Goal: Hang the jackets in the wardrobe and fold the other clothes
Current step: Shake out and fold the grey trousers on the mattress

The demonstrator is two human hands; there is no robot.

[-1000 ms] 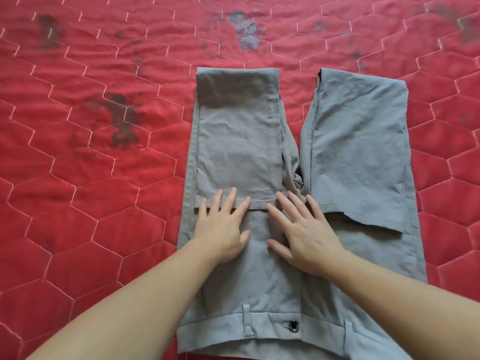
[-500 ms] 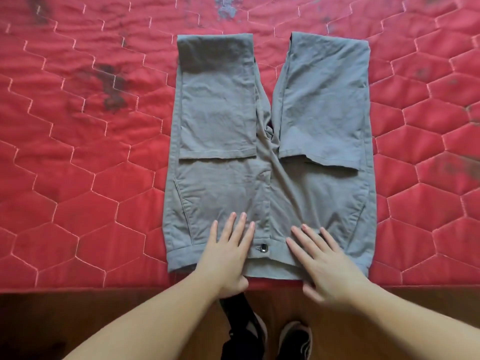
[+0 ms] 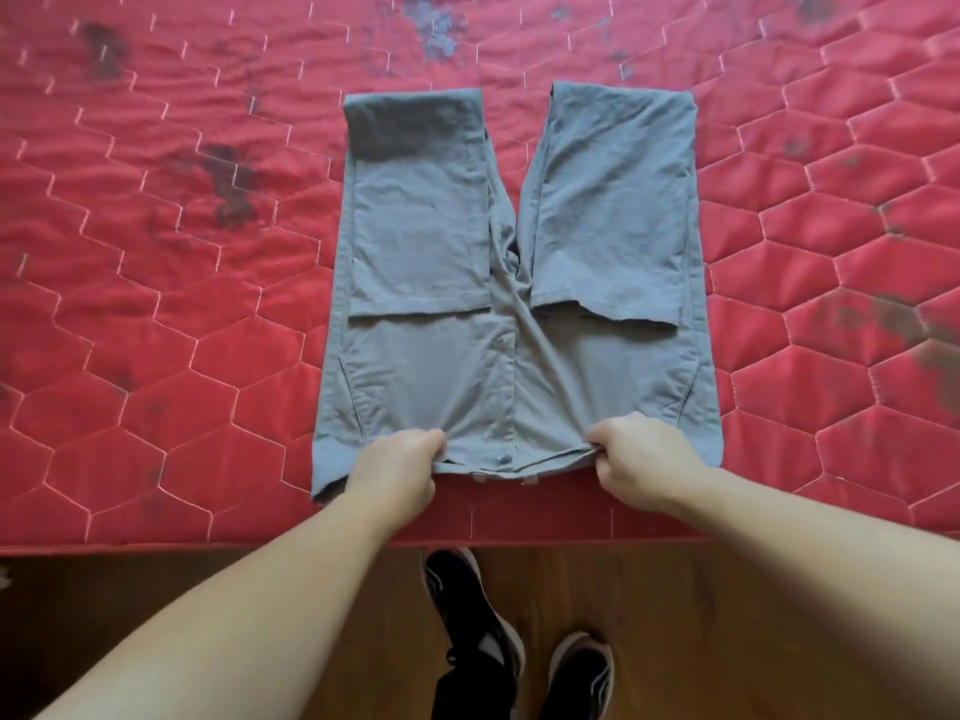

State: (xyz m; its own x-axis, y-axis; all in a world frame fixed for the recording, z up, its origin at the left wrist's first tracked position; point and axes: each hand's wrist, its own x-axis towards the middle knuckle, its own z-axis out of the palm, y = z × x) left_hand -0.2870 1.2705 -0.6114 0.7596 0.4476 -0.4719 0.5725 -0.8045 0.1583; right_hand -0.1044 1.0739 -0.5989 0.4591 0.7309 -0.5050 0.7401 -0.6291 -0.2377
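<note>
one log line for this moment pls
phase: folding | grey trousers: legs doubled back, on red mattress | left hand, right hand: grip waistband

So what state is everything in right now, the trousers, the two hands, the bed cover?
Grey trousers: flat on the cover, both legs folded back towards the waist, waist button fastened.
Left hand: fingers curled, gripping the waistband left of the button.
Right hand: pinching the waistband right of the button.
Red quilted cover: spread out, with dark stains.
</note>
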